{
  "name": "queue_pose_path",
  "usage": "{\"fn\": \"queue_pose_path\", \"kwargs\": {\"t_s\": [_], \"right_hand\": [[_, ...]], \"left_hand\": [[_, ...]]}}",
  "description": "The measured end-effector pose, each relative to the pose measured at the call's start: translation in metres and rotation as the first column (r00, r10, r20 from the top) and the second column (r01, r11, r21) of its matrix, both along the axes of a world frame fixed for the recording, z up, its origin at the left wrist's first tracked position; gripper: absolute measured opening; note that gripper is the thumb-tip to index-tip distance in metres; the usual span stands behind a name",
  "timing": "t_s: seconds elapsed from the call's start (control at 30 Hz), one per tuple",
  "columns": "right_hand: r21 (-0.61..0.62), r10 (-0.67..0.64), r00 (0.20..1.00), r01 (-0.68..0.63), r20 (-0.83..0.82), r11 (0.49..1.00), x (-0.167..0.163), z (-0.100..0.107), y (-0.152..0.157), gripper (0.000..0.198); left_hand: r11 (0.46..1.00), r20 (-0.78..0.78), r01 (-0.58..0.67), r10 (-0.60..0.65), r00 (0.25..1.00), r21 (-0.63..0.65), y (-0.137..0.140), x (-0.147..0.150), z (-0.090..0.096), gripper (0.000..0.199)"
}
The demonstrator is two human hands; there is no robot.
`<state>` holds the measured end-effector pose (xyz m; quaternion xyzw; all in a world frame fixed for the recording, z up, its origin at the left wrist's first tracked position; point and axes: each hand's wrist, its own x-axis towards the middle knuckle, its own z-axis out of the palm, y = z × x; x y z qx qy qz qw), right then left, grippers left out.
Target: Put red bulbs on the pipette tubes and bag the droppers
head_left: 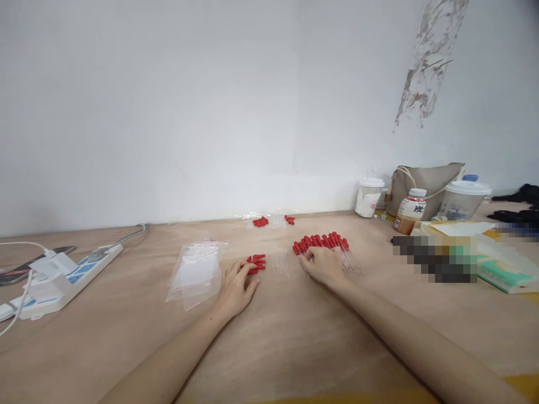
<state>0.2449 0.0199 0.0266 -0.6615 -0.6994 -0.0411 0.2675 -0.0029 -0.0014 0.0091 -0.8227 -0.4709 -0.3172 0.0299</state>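
My left hand (237, 290) rests low over the table with its thumb apart, its fingertips at a small group of loose red rubber bulbs (259, 258). Just right of these lie several clear, thin glass tubes (280, 261) side by side. My right hand (325, 266) is curled at the near left part of a row of glass droppers with red bulbs (332, 239). Its fingers pinch what looks like a dropper, mostly hidden by the hand. To the left of my left hand is a stack of clear zip bags (196, 272).
By the wall lie more red bulbs (260, 222) and tubes on clear plastic. At left is a power strip (71, 286) with cables. At right stand a lidded cup (368, 199), a bottle (410, 212), a grey bag (427, 179) and a clear tub (462, 201).
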Motion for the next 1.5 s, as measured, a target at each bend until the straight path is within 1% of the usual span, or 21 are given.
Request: {"fn": "queue_pose_path", "kwargs": {"t_s": [0.07, 0.1, 0.2, 0.27, 0.37, 0.43, 0.53, 0.67, 0.8, 0.9, 0.97, 1.0, 1.03, 1.1, 1.13, 1.2, 1.27, 1.37, 1.5], "right_hand": [[-0.043, 0.057, 0.997, -0.055, 0.058, 0.998, -0.013, 0.003, 0.001, 0.030], [-0.085, 0.060, 0.995, -0.054, 0.080, 0.995, -0.019, 0.005, 0.003, 0.030], [-0.244, 0.005, 0.995, 0.019, 0.098, 0.970, -0.037, 0.010, 0.013, 0.028], [-0.314, -0.021, 0.996, 0.049, 0.091, 0.948, -0.044, 0.014, 0.022, 0.028], [-0.359, -0.030, 0.996, 0.058, 0.084, 0.931, -0.049, 0.017, 0.033, 0.026], [-0.386, -0.028, 0.996, 0.057, 0.081, 0.921, -0.052, 0.017, 0.039, 0.025], [-0.406, -0.036, 0.996, 0.067, 0.082, 0.912, -0.057, 0.017, 0.042, 0.024], [-0.403, -0.037, 0.996, 0.066, 0.079, 0.913, -0.063, 0.016, 0.040, 0.025], [-0.369, -0.013, 0.998, 0.035, 0.063, 0.929, -0.059, 0.019, 0.033, 0.025], [-0.308, 0.045, 0.998, -0.029, 0.044, 0.951, -0.046, 0.022, 0.020, 0.026], [-0.250, 0.109, 0.994, -0.101, 0.018, 0.963, -0.033, 0.020, 0.006, 0.027], [-0.210, 0.156, 0.988, -0.152, 0.002, 0.966, -0.027, 0.017, -0.001, 0.026], [-0.145, 0.225, 0.974, -0.225, -0.017, 0.963, -0.021, 0.013, -0.009, 0.024], [-0.011, 0.361, 0.933, -0.361, -0.008, 0.933, -0.010, 0.003, -0.024, 0.020], [0.047, 0.404, 0.915, -0.404, 0.012, 0.913, -0.006, -0.002, -0.031, 0.019], [0.109, 0.458, 0.888, -0.461, 0.053, 0.881, -0.001, -0.011, -0.043, 0.019], [0.121, 0.491, 0.868, -0.497, 0.075, 0.859, 0.000, -0.015, -0.050, 0.020], [0.133, 0.513, 0.856, -0.517, 0.071, 0.845, -0.005, -0.015, -0.054, 0.020], [0.152, 0.533, 0.844, -0.534, 0.054, 0.831, -0.012, -0.014, -0.054, 0.021]], "left_hand": [[1.000, 0.001, -0.022, 0.022, 1.000, 0.000, 0.000, 0.000, 0.000, 0.025], [0.999, 0.004, -0.037, 0.037, 0.999, -0.002, 0.000, 0.000, 0.000, 0.026], [0.997, 0.008, -0.083, 0.083, 0.996, -0.002, 0.002, -0.001, 0.001, 0.022], [0.995, -0.009, -0.100, 0.100, 0.995, 0.014, 0.005, -0.003, 0.002, 0.018], [0.996, -0.067, -0.084, 0.086, 0.994, 0.038, 0.012, -0.007, 0.004, 0.011], [0.998, -0.083, -0.062, 0.064, 0.994, 0.030, 0.015, -0.009, 0.003, 0.006], [1.000, -0.043, -0.030, 0.030, 0.999, 0.005, 0.018, -0.009, -0.001, 0.006], [0.999, 0.008, -0.035, 0.035, 0.999, 0.010, 0.022, -0.007, -0.006, 0.005], [0.999, 0.011, -0.033, 0.033, 0.999, 0.028, 0.020, -0.006, -0.006, 0.006], [0.999, 0.033, 0.021, -0.022, 0.999, 0.042, 0.014, -0.003, -0.002, 0.008], [0.996, 0.065, 0.081, -0.083, 0.994, 0.026, 0.007, 0.002, -0.001, 0.007], [0.994, 0.089, 0.107, -0.108, 0.990, 0.013, 0.003, 0.005, -0.001, 0.008], [0.992, 0.117, 0.126, -0.126, 0.985, 0.001, 0.000, 0.009, -0.001, 0.009], [0.988, 0.162, 0.151, -0.147, 0.976, -0.016, -0.007, 0.016, -0.002, 0.016], [0.987, 0.164, 0.162, -0.157, 0.974, -0.016, -0.010, 0.019, -0.002, 0.021], [0.984, 0.118, 0.175, -0.173, 0.978, -0.015, -0.013, 0.023, -0.002, 0.025], [0.986, 0.061, 0.164, -0.163, 0.985, -0.015, -0.015, 0.024, -0.002, 0.023], [0.990, 0.041, 0.136, -0.135, 0.990, -0.034, -0.016, 0.023, 0.001, 0.021], [0.983, 0.043, 0.175, -0.173, 0.984, -0.051, -0.017, 0.024, 0.003, 0.019]]}}
